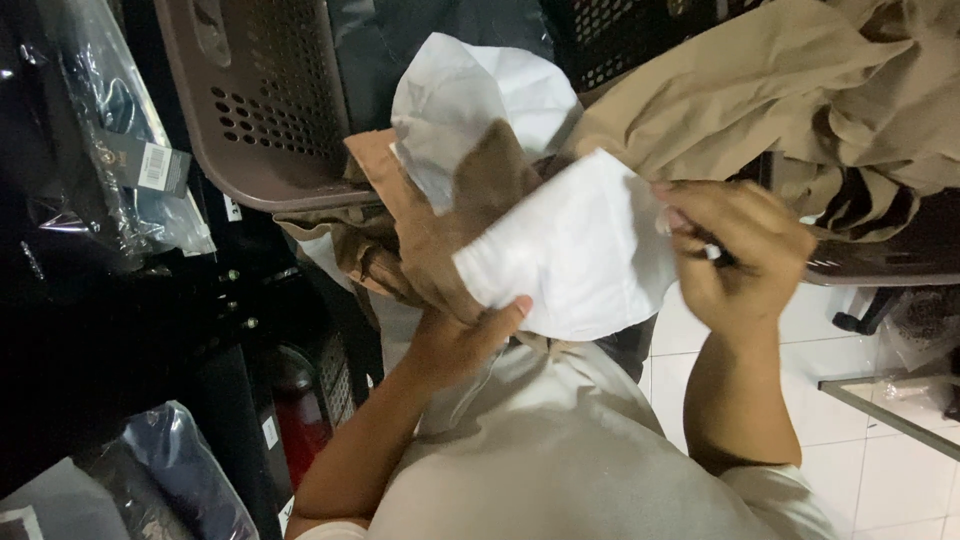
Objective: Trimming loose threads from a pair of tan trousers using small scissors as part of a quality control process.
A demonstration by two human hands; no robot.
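Your left hand [455,340] pinches the near edge of the white fabric pocket lining [570,245], while your right hand [740,265], closed around a small dark pen-like tool [718,254], touches its right edge.

Single head camera, looking steeply down, close over hands [600,290] and lap.

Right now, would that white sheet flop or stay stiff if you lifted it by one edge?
Probably half stiff: the white sheet keeps a flat face and sharp edge between the left hand and right hand, like paper or liner. It likely weighs little, since fingertips alone hold it. The upper part bulges and creases, so it would bend, not snap.
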